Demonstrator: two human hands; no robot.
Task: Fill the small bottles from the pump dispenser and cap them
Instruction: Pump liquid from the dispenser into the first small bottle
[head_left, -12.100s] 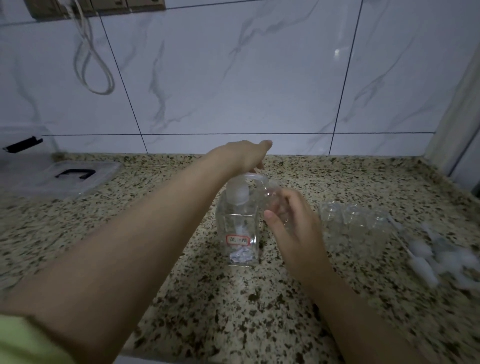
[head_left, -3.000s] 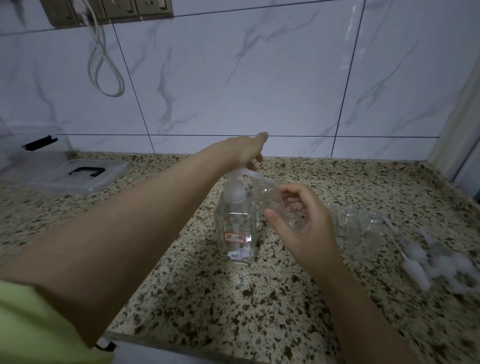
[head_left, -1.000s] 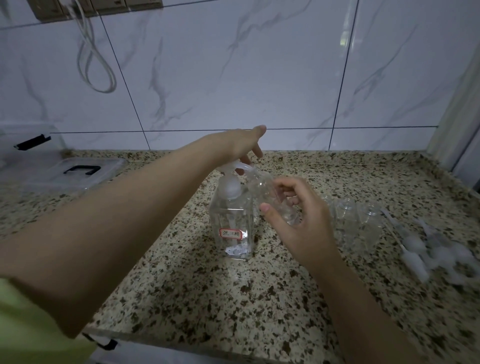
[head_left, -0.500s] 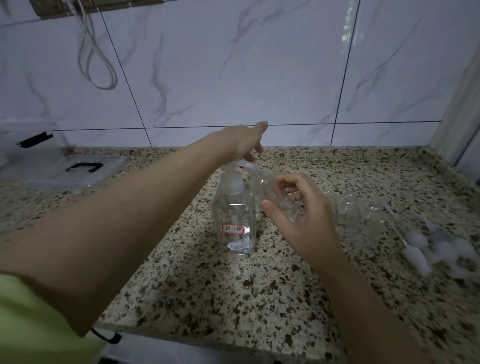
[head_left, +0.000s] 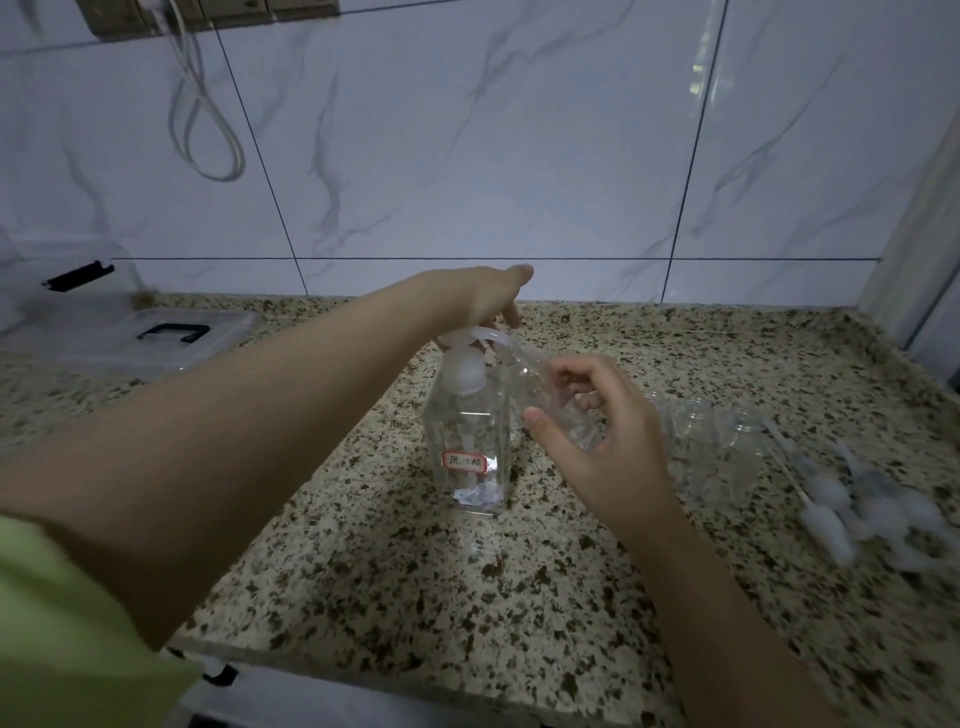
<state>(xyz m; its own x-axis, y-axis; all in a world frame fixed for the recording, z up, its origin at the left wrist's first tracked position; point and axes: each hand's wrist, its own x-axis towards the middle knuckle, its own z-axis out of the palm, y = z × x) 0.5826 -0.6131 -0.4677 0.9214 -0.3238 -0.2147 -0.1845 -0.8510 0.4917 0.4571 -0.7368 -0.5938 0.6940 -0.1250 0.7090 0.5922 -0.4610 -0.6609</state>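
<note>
A clear square pump dispenser (head_left: 470, 447) with a red-bordered label stands mid-counter. My left hand (head_left: 478, 299) rests flat on its white pump head, fingers straight. My right hand (head_left: 597, 436) grips a small clear bottle (head_left: 558, 400), tilted with its mouth up against the pump spout. Several more small clear bottles (head_left: 711, 447) stand just to the right of that hand. Farther right lies a loose pile of white pump caps with dip tubes (head_left: 857, 504).
The speckled granite counter (head_left: 389, 597) ends at a front edge near me. A clear plastic box lid with a black handle (head_left: 171, 332) lies at the far left. White cable (head_left: 208, 124) hangs from wall sockets on the marble tiles.
My hands keep the same hold on the pump head and the small bottle. Only the camera view has shifted slightly.
</note>
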